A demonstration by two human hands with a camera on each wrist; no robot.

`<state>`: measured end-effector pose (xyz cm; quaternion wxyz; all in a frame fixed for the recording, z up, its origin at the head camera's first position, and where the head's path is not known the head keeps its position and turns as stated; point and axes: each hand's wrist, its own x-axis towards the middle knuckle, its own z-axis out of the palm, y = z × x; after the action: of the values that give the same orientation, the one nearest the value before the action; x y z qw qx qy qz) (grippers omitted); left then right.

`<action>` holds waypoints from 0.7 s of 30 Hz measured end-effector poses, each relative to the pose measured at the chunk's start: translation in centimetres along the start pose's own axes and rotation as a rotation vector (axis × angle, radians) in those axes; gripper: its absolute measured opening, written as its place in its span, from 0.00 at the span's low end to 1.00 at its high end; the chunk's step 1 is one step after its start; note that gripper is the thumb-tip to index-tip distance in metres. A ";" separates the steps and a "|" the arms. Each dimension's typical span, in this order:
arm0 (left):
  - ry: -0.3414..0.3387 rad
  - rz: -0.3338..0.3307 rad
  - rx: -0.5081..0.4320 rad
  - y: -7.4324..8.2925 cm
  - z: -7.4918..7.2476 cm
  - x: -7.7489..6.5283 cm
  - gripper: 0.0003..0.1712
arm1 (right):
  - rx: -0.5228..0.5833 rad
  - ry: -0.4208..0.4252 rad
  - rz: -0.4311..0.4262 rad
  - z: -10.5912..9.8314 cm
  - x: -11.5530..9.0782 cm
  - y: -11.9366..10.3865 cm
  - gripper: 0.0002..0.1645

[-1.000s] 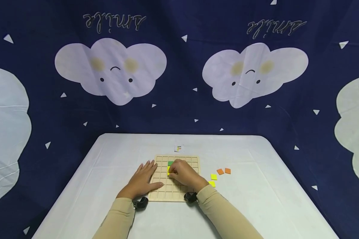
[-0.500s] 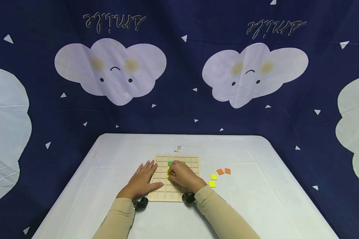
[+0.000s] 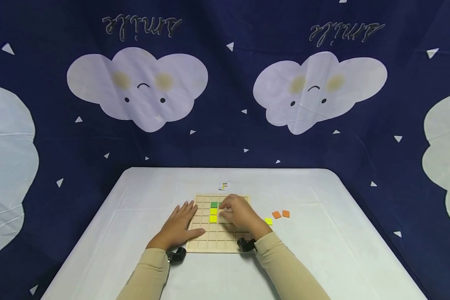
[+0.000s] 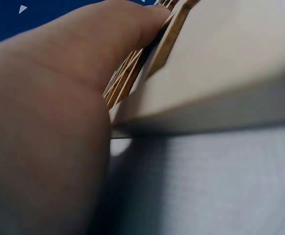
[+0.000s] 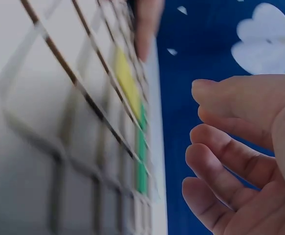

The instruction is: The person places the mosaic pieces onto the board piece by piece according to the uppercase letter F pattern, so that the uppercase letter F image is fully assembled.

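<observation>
My left hand (image 3: 178, 225) lies with spread fingers on the left edge of the wooden grid board (image 3: 211, 246), thumb reaching onto the squares. In the left wrist view its thumb (image 4: 103, 44) rests along the board's side. Two yellow square tiles (image 3: 213, 215) sit in one column of the grid, below a green tile (image 3: 214, 204). My right hand (image 3: 241, 214) is over the board just right of these tiles and partly hides more green. The right wrist view shows its fingers (image 5: 215, 161) loosely bent, holding nothing, apart from the grid.
To the right of the board lie a loose yellow tile (image 3: 268, 221) and two orange tiles (image 3: 276, 214). A small printed card (image 3: 225, 186) lies beyond the board on the white table (image 3: 165, 183). A dark blue cloud-patterned cloth (image 3: 228, 146) hangs behind.
My right hand has come off the lower yellow tile and moved up and right, uncovering both yellow tiles. Its wrist now covers the nearer loose yellow tile. The left hand stays put.
</observation>
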<state>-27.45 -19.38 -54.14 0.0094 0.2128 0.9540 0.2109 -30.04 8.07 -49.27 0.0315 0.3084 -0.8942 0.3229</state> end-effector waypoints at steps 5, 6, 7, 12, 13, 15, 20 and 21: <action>-0.002 -0.010 0.003 0.1 0.0 0.1 0.60 | 0.033 0.102 0.092 -3.0 -1.7 2.4 0.07; -0.006 -0.014 0.006 0.0 0.1 0.1 0.60 | 0.026 0.110 0.123 -3.4 -2.2 3.1 0.08; -0.007 -0.015 0.009 0.1 0.1 0.1 0.60 | 0.015 0.113 0.152 -3.9 -2.8 3.8 0.08; -0.011 -0.026 0.016 0.1 0.2 0.1 0.60 | -0.043 0.044 0.267 -5.7 -5.6 6.9 0.13; -0.009 -0.026 0.014 0.1 0.3 0.1 0.60 | -0.047 0.028 0.274 -6.0 -6.1 7.4 0.14; -0.008 -0.026 0.017 0.0 0.3 0.1 0.60 | -0.040 0.000 0.268 -6.4 -7.0 8.2 0.17; 0.006 -0.014 0.016 -0.1 0.4 0.1 0.60 | 0.008 -0.049 0.191 -7.0 -8.7 9.6 0.20; 0.008 -0.014 0.011 -0.1 0.4 0.1 0.60 | 0.014 -0.054 0.175 -7.0 -8.9 9.7 0.20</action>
<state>-27.51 -19.25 -54.57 0.0058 0.2055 0.9566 0.2063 -29.41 22.83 -51.40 -0.0232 0.2378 -0.9160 0.3223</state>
